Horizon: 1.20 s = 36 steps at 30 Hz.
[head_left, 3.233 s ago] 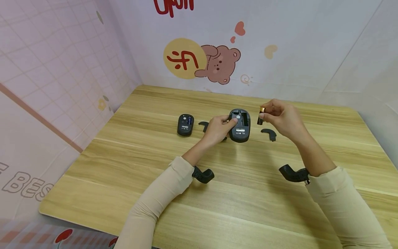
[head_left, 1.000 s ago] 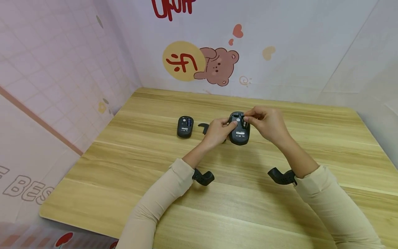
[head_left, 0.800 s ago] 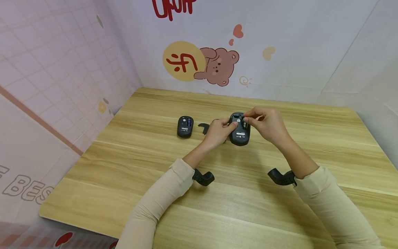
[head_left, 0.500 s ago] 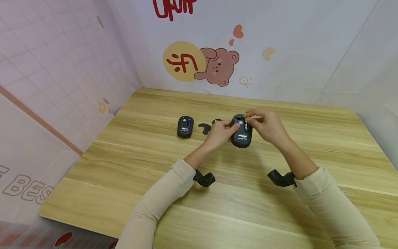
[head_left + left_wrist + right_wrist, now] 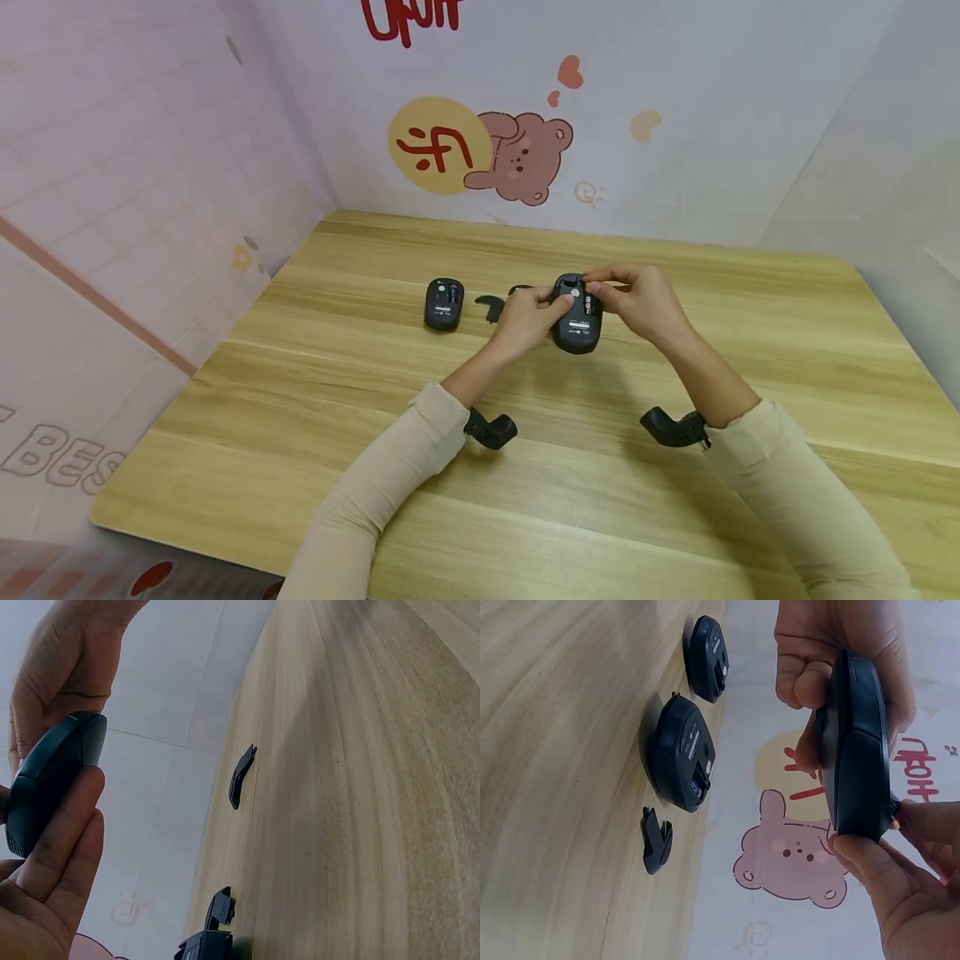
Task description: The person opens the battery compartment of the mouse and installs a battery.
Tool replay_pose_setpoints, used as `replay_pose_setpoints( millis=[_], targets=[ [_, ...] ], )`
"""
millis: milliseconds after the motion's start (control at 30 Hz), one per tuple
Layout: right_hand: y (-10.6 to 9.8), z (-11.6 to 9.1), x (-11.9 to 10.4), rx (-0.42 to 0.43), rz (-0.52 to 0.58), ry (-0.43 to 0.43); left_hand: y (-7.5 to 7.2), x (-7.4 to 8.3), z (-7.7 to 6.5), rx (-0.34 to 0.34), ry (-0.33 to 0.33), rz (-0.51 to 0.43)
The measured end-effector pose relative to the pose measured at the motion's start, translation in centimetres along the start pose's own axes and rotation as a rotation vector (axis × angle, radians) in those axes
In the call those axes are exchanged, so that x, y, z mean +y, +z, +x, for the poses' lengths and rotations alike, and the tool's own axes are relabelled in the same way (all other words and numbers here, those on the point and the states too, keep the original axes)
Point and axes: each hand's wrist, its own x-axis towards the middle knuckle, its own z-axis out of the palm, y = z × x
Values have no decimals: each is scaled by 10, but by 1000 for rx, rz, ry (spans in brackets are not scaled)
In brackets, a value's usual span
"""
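My left hand (image 5: 525, 317) grips a black computer mouse (image 5: 576, 335) above the table, its underside turned up and its battery slot uncovered. A battery (image 5: 588, 304) lies largely in that slot. At the slot's upper end, my right hand (image 5: 643, 302) pinches the battery, its fingertips touching the mouse; the right wrist view shows a coppery battery end (image 5: 895, 823) by the fingers. A second mouse (image 5: 444, 304) lies underside up at left with a blue battery in it. A third mouse (image 5: 682, 754) is mostly hidden behind my left hand in the head view.
A black battery cover (image 5: 491, 307) lies between the resting mice. Another loose cover (image 5: 241, 776) shows on the table in the left wrist view. The wooden tabletop (image 5: 300, 417) meets a printed cloth backdrop (image 5: 697, 167) behind and at the left.
My right hand has come left, bringing the battery from beside the mouse into its slot. Over the last second the battery has settled lower. My left hand keeps its grip on the mouse.
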Motion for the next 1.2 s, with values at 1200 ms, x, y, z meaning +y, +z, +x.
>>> replay_pose_setpoints(
  millis=[1200],
  targets=[
    [41,10,-6,52,29,-16,-33,-12,-19,77,-32,27]
  ],
)
